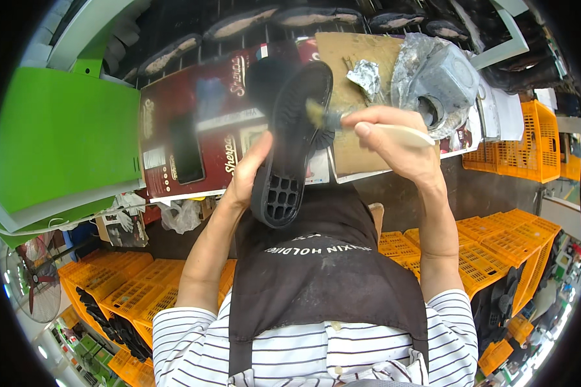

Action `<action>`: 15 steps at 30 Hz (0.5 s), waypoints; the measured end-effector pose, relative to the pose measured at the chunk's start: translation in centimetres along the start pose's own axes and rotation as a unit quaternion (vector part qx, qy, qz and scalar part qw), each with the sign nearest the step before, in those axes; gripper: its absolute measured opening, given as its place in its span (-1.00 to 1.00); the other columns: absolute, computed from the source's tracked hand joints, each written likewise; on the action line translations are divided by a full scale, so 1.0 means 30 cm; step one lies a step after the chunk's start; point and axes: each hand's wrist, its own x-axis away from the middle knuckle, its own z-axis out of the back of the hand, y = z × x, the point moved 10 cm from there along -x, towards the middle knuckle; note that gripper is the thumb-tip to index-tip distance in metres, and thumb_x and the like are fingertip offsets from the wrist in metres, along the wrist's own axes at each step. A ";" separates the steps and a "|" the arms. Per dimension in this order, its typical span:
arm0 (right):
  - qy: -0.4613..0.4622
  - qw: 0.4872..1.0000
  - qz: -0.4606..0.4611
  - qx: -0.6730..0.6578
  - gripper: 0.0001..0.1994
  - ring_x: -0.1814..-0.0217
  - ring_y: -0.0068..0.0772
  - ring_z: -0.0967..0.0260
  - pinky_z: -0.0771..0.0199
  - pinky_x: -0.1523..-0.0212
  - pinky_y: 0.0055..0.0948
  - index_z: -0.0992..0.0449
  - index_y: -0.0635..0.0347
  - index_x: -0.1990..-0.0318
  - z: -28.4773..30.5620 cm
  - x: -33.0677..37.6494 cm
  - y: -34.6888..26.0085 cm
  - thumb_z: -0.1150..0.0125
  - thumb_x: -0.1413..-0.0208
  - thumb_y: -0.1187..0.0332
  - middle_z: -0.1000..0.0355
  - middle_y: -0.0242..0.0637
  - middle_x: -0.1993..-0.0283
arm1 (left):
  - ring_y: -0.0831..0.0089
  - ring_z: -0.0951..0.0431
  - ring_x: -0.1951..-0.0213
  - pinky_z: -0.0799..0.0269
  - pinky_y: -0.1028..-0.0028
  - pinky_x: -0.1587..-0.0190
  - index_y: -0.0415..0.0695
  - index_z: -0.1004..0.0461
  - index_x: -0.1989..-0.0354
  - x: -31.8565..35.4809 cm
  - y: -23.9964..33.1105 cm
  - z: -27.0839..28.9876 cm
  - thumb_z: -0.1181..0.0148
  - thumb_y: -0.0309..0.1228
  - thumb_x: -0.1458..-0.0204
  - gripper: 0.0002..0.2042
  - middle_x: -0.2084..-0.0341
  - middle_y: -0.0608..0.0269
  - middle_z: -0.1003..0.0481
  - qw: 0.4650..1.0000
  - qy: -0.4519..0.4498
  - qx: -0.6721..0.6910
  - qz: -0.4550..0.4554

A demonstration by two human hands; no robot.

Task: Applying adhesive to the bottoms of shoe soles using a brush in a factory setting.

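Note:
A black shoe sole (pixel 294 135) is held above the table, its inner side facing up and its heel grid nearest me. My left hand (pixel 248 173) is closed on the sole's left edge, with the thumb along it and the other fingers hidden underneath. A brush (pixel 403 134) with a pale handle is gripped in my right hand (pixel 401 148). Its yellowish bristles, smeared by motion, are at the sole's right edge; whether they touch it I cannot tell. Behind the sole, another dark rounded shape shows partly.
Dark red printed cardboard (pixel 193 122) and brown cardboard (pixel 342 51) cover the table. A grey container (pixel 442 77) in plastic wrap stands at right beside crumpled foil (pixel 366 79). A green panel (pixel 71 142) is at left. Orange crates (pixel 539 142) stand around, and shoe uppers line the back.

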 end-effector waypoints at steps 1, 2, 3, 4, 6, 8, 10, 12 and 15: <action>0.043 0.992 0.104 0.061 -0.86 0.39 -0.26 -0.49 -0.45 0.35 -0.47 -0.57 0.28 0.23 0.023 0.006 -0.061 -0.22 -0.09 0.43 -0.51 -0.14 0.38 | 0.36 -0.56 0.28 -0.51 0.41 0.19 -0.25 -0.30 -0.07 0.000 -0.002 0.001 0.30 -0.01 -0.28 -0.48 0.27 0.14 -0.50 1.000 0.000 0.019 0.006; 0.034 0.985 0.091 0.141 -0.83 0.40 -0.25 -0.43 -0.42 0.37 -0.40 -0.55 0.26 0.20 0.014 0.005 -0.074 -0.23 -0.07 0.41 -0.44 -0.19 0.40 | 0.37 -0.55 0.30 -0.51 0.42 0.21 -0.25 -0.32 -0.04 -0.002 -0.003 -0.006 0.33 0.01 -0.28 -0.46 0.30 0.14 -0.52 1.000 -0.019 0.008 0.002; 0.033 0.985 0.090 0.140 -0.83 0.40 -0.25 -0.43 -0.42 0.37 -0.40 -0.55 0.26 0.20 0.000 0.012 -0.074 -0.23 -0.07 0.41 -0.44 -0.19 0.40 | 0.37 -0.55 0.30 -0.51 0.42 0.21 -0.25 -0.32 -0.04 -0.003 -0.005 -0.008 0.33 0.01 -0.28 -0.46 0.30 0.14 -0.52 1.000 -0.018 0.009 0.002; 0.002 0.975 0.126 0.182 -0.81 0.40 -0.25 -0.39 -0.40 0.38 -0.36 -0.54 0.23 0.18 -0.040 0.022 -0.091 -0.25 -0.04 0.40 -0.38 -0.22 0.43 | 0.38 -0.55 0.31 -0.50 0.42 0.22 -0.25 -0.34 -0.02 -0.009 0.006 -0.024 0.34 0.03 -0.28 -0.45 0.31 0.15 -0.52 1.000 -0.028 -0.003 -0.011; -0.075 0.960 0.182 0.200 -0.77 0.39 -0.24 -0.33 -0.37 0.39 -0.29 -0.53 0.19 0.17 -0.134 0.065 -0.133 -0.30 0.02 0.39 -0.29 -0.27 0.45 | 0.34 -0.55 0.30 -0.48 0.39 0.20 -0.28 -0.35 -0.01 -0.019 0.001 0.005 0.41 0.07 -0.27 -0.39 0.31 0.06 -0.52 1.000 0.009 0.010 -0.002; -0.150 0.958 0.210 0.125 -0.75 0.40 -0.23 -0.31 -0.35 0.40 -0.27 -0.53 0.16 0.17 -0.223 0.126 -0.184 -0.33 0.04 0.38 -0.23 -0.30 0.47 | 0.26 -0.56 0.29 -0.48 0.33 0.17 -0.32 -0.37 0.02 -0.027 -0.045 0.032 0.45 0.11 -0.25 -0.33 0.32 -0.05 -0.52 0.986 0.027 0.157 0.047; -0.203 0.958 0.204 0.017 -0.76 0.41 -0.23 -0.31 -0.34 0.40 -0.29 -0.53 0.14 0.17 -0.253 0.150 -0.190 -0.33 0.02 0.36 -0.24 -0.29 0.48 | 0.33 -0.55 0.26 -0.48 0.36 0.11 -0.30 -0.40 0.03 -0.034 -0.016 0.009 0.38 0.03 -0.29 -0.41 0.30 0.07 -0.53 0.994 -0.035 0.099 0.015; -0.201 0.952 0.214 -0.082 -0.81 0.40 -0.29 -0.37 -0.38 0.39 -0.37 -0.58 0.18 0.17 -0.195 0.103 -0.161 -0.27 -0.03 0.42 -0.41 -0.24 0.39 | 0.30 -0.56 0.23 -0.48 0.35 0.08 -0.31 -0.37 0.00 -0.015 -0.025 0.001 0.40 0.02 -0.29 -0.40 0.27 0.01 -0.53 0.991 -0.064 0.110 0.030; -0.089 0.985 -0.077 -0.126 -0.79 0.19 -0.52 -0.46 -0.47 0.19 -0.52 -0.59 0.29 0.13 -0.077 0.003 0.071 -0.15 -0.14 0.39 -0.56 -0.26 0.22 | 0.30 -0.55 0.27 -0.47 0.36 0.14 -0.32 -0.32 -0.04 -0.006 0.002 -0.055 0.44 -0.04 -0.31 -0.44 0.31 -0.03 -0.51 0.994 -0.089 0.056 -0.004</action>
